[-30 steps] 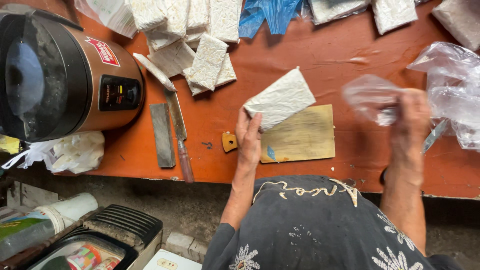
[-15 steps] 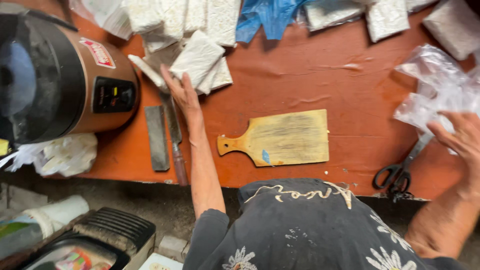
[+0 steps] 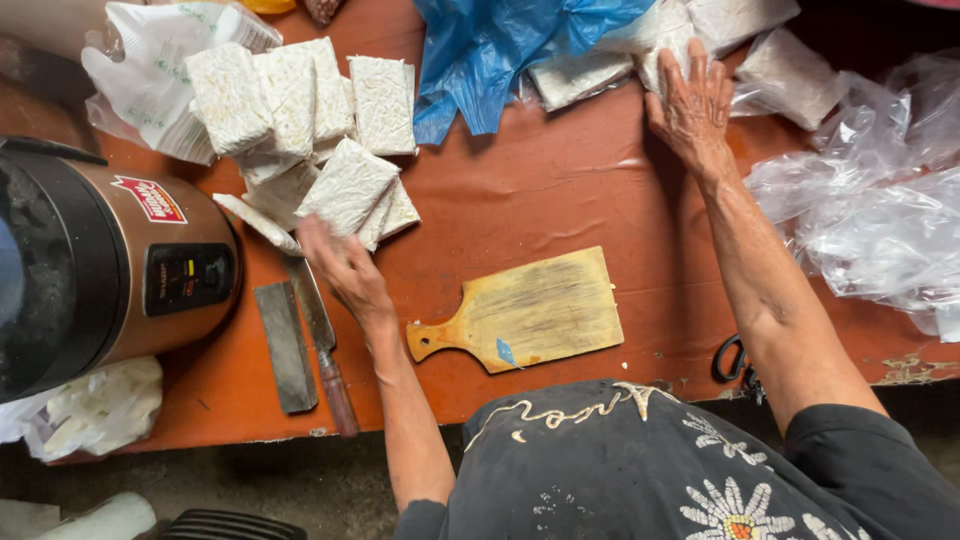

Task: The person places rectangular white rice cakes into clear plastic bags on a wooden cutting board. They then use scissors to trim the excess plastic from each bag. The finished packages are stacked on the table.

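Note:
My left hand (image 3: pixel 340 262) lies at the edge of a pile of white tempeh blocks (image 3: pixel 305 130), its fingers touching the nearest block (image 3: pixel 347 185). My right hand (image 3: pixel 692 105) reaches far across the orange table (image 3: pixel 520 200), fingers spread, onto wrapped white blocks (image 3: pixel 655 45) beside a blue plastic bag (image 3: pixel 500 50). An empty wooden cutting board (image 3: pixel 530 312) sits between my arms near the front edge. Neither hand has a closed grip on anything.
A brown rice cooker (image 3: pixel 110 270) stands at the left. A knife (image 3: pixel 322 345) and a flat sharpening stone (image 3: pixel 286 347) lie beside it. Clear plastic bags (image 3: pixel 880 210) are heaped at the right; scissors (image 3: pixel 735 362) sit by my right arm.
My left hand set a block on the pile and stays there. My right hand left the clear bags at the right and reached forward to the wrapped blocks at the back.

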Demonstrator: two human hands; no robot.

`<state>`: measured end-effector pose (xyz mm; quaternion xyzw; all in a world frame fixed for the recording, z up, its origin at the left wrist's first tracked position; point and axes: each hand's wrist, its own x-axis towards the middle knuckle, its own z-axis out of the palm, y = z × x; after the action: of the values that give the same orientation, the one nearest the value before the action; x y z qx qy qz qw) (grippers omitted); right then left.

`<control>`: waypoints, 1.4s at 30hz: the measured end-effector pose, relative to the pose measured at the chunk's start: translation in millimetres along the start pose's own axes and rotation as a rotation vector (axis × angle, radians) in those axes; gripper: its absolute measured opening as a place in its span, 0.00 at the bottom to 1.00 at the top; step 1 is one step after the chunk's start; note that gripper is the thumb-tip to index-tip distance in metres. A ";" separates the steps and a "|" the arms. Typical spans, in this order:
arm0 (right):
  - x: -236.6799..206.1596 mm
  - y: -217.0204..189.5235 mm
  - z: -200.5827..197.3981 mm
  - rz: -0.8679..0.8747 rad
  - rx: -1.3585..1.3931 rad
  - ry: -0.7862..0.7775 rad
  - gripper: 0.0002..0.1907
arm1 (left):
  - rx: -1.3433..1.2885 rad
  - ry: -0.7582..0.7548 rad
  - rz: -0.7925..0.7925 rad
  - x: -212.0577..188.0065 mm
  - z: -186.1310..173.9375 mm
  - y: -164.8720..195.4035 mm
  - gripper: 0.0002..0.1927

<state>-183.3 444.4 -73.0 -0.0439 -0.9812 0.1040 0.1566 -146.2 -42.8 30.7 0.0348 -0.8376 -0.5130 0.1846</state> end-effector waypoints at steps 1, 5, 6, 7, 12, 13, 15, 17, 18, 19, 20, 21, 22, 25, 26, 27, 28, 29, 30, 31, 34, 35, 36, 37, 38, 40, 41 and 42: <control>-1.0 -0.5 -2.0 0.016 0.018 -0.019 0.33 | -0.098 -0.064 -0.044 -9.2 7.9 6.7 0.30; -45.3 -25.0 -26.7 0.084 0.158 -0.099 0.29 | -0.390 -0.503 -0.181 -63.5 71.8 20.3 0.26; -64.2 -36.8 -34.5 0.101 0.201 -0.139 0.28 | -0.106 -0.689 -0.330 -81.6 86.0 20.4 0.28; -86.9 -52.1 -41.6 0.119 0.244 -0.180 0.27 | -0.203 -0.873 -0.521 -96.8 112.8 20.1 0.30; -184.5 -116.5 -70.8 -0.176 0.094 -0.066 0.25 | -0.994 -0.841 -0.874 -163.1 198.6 -4.3 0.27; -197.3 -117.5 -77.3 -0.182 0.120 -0.072 0.25 | -1.146 -0.767 -0.934 -169.4 207.1 -11.2 0.25; -211.8 -109.6 -87.3 -0.197 0.170 -0.086 0.25 | -1.109 -0.826 -0.894 -176.9 216.6 -20.8 0.21; -214.4 -90.6 -96.0 -0.162 0.254 -0.134 0.23 | -1.002 -0.860 -0.765 -178.4 218.4 -21.4 0.19; -212.9 -79.7 -100.3 -0.148 0.297 -0.157 0.22 | -0.913 -0.857 -0.649 -177.1 215.3 -18.8 0.19; -208.2 -69.9 -103.6 -0.091 0.355 -0.100 0.18 | -0.825 -0.852 -0.533 -173.3 212.2 -13.7 0.20; -203.0 -61.2 -107.0 -0.038 0.412 -0.040 0.15 | -0.782 -0.874 -0.489 -169.8 206.7 -7.0 0.21; -197.1 -55.8 -110.0 0.017 0.471 0.018 0.12 | -0.737 -0.896 -0.450 -164.3 195.5 -1.0 0.23; -191.1 -52.9 -112.5 0.036 0.510 0.016 0.14 | -0.692 -0.921 -0.412 -159.9 184.2 6.5 0.25; -173.6 -58.3 -117.4 0.091 0.678 -0.073 0.22 | -0.476 -0.937 -0.338 -149.3 153.3 31.6 0.27; -168.6 -63.1 -117.4 0.111 0.765 -0.158 0.24 | -0.460 -0.934 -0.306 -148.1 143.9 39.2 0.26; -163.9 -67.9 -116.2 0.128 0.854 -0.247 0.26 | -0.441 -0.926 -0.275 -146.6 134.2 45.2 0.25; -159.7 -72.2 -113.9 0.100 0.891 -0.316 0.24 | -0.421 -0.920 -0.245 -145.5 125.1 49.9 0.24; -156.2 -75.0 -110.7 0.073 0.926 -0.386 0.23 | -0.390 -0.914 -0.215 -144.9 116.7 53.3 0.23; -153.3 -76.3 -106.6 0.046 0.961 -0.455 0.22 | -0.358 -0.910 -0.182 -143.9 109.2 55.5 0.22; -151.7 -76.0 -102.2 -0.027 0.992 -0.471 0.23 | -0.326 -0.908 -0.150 -143.1 102.9 56.7 0.21; -153.4 -70.2 -86.5 -0.202 1.057 -0.474 0.25 | -0.362 -0.909 0.055 -143.4 87.9 56.0 0.21; -156.3 -68.3 -81.5 -0.234 1.061 -0.444 0.25 | -0.352 -0.957 0.005 -144.8 85.4 55.6 0.21; -160.3 -68.1 -76.4 -0.266 1.064 -0.413 0.26 | -0.342 -1.004 -0.045 -146.9 83.7 54.7 0.21; -164.8 -69.1 -71.9 -0.162 1.083 -0.434 0.25 | -0.333 -1.053 -0.094 -149.1 83.6 53.7 0.21; -170.0 -72.6 -67.5 -0.057 1.099 -0.455 0.23 | -0.350 -1.042 -0.019 -151.6 84.9 52.5 0.21; -178.8 -82.0 -61.1 0.136 1.166 -0.521 0.22 | -0.386 -1.018 0.129 -157.3 89.2 49.6 0.19; -182.3 -87.4 -59.2 0.226 1.217 -0.566 0.23 | -0.379 -1.035 0.051 -158.4 91.1 46.8 0.20; -184.8 -91.5 -59.1 0.315 1.266 -0.611 0.23 | -0.371 -1.050 -0.025 -158.6 92.9 43.3 0.21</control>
<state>5.5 344.6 -53.3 -0.0548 -0.7148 0.6817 -0.1462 -25.2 95.5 -12.6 -0.2485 -0.7122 -0.6026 -0.2607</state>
